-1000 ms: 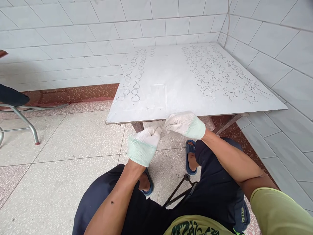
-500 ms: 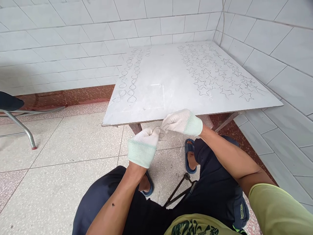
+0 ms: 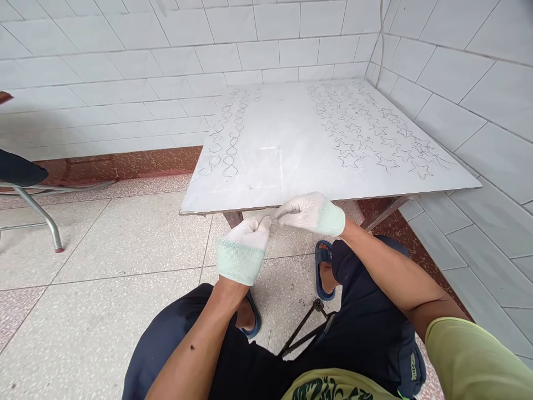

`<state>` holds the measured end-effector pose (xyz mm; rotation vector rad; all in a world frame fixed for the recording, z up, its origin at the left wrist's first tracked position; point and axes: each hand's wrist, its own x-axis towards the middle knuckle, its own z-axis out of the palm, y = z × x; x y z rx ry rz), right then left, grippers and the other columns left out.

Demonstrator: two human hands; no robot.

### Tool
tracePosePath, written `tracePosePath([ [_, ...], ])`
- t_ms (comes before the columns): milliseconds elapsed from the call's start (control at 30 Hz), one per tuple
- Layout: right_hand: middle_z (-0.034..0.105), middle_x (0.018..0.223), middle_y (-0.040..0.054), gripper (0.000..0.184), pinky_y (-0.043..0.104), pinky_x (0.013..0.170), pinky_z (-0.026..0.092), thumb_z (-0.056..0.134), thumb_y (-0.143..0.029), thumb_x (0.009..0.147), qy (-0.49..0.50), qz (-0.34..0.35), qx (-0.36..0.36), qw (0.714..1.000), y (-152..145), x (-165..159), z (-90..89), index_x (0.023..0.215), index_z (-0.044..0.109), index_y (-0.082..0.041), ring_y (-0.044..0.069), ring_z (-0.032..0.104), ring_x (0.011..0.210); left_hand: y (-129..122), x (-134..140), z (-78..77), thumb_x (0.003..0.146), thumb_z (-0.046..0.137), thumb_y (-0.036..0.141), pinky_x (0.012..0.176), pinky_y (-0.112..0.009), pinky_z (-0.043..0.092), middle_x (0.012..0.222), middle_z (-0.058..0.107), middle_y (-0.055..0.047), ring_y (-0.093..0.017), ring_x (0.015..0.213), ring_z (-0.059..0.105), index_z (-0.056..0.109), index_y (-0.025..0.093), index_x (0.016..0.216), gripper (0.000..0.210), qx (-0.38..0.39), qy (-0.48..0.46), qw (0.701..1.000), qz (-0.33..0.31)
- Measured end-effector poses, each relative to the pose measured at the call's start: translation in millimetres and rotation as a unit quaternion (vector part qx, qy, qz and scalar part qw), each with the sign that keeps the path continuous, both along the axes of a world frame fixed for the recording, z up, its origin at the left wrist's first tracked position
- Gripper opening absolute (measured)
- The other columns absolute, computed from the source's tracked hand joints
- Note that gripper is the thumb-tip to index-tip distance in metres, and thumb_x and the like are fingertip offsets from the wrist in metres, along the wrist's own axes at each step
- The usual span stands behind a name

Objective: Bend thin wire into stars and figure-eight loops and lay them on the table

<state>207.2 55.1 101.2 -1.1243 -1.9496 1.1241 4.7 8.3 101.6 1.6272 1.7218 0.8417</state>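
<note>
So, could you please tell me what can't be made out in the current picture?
How the thin strand runs between the left hand and right hand: head view, partly covered by the hands.
The strand's free end: head view, too fine against the speckled floor.
The rest of the metal-legged seat: head view, cut off by the left edge.
The exact count of star shapes: head view, too small and crowded.

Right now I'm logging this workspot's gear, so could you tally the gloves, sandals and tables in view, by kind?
White gloves: 2, one on the left hand and one on the right hand
Blue sandals: 2, one on each foot
Table: 1
Total: 5
</note>
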Motion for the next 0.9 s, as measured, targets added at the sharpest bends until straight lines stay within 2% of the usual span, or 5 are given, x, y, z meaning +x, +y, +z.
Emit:
tracePosePath([
  [100,0.085,0.097,0.0016,0.021,0.029,0.093,0.06,0.068,-0.03,0.094,0.025,-0.002,0.036,0.999,-3,-1,-2.2,0.092,0.087,-0.02,0.017,0.079,0.095,2,1,2.7,0.094,0.058,0.054,0.071,-0.033,0.049,0.068,0.073,0.001,-0.023,0.078,0.071,0.078,0.026,0.077,0.038,-0.012,0.009,1.0,0.021],
  [367,0.084,0.094,0.0009,0.024,0.028,0.089,0.06,0.066,-0.032,0.095,0.065,-0.023,0.058,0.996,-1,3,-7.4,0.09,0.086,-0.021,0.017,0.079,0.093,9,-9,9.8,0.093,0.059,0.042,0.091,-0.037,0.057,0.102,0.085,-0.006,-0.024,0.087,0.077,0.075,0.017,0.129,0.047,-0.023,-0.114,0.989,-0.089],
  [500,0.084,0.095,0.001,0.024,0.029,0.092,0.059,0.065,-0.031,0.096,0.059,-0.04,0.05,0.996,-1,3,-5.0,0.088,0.086,-0.021,0.016,0.079,0.093,11,-17,2.3,0.095,0.061,0.053,0.077,-0.037,0.059,0.103,0.085,-0.011,-0.026,0.088,0.077,0.078,0.016,0.123,0.05,-0.023,-0.155,0.984,-0.087],
  [700,0.084,0.093,-0.0003,0.024,0.03,0.094,0.059,0.064,-0.03,0.096,0.057,-0.053,0.049,0.996,-3,-2,-6.4,0.088,0.085,-0.022,0.017,0.079,0.094,21,-20,-16.0,0.084,0.076,0.064,0.057,-0.034,0.054,0.095,0.083,-0.016,-0.022,0.068,0.071,0.081,0.014,0.11,0.056,-0.067,-0.293,0.95,-0.082],
  [900,0.083,0.098,0.0009,0.021,0.03,0.09,0.059,0.064,-0.029,0.096,0.025,-0.035,0.05,0.998,-3,-8,-8.0,0.094,0.084,-0.022,0.018,0.078,0.095,30,-24,-20.5,0.081,0.076,0.064,0.05,-0.031,0.049,0.084,0.081,-0.013,-0.016,0.054,0.062,0.081,0.015,0.103,0.054,-0.1,-0.297,0.943,-0.11],
])
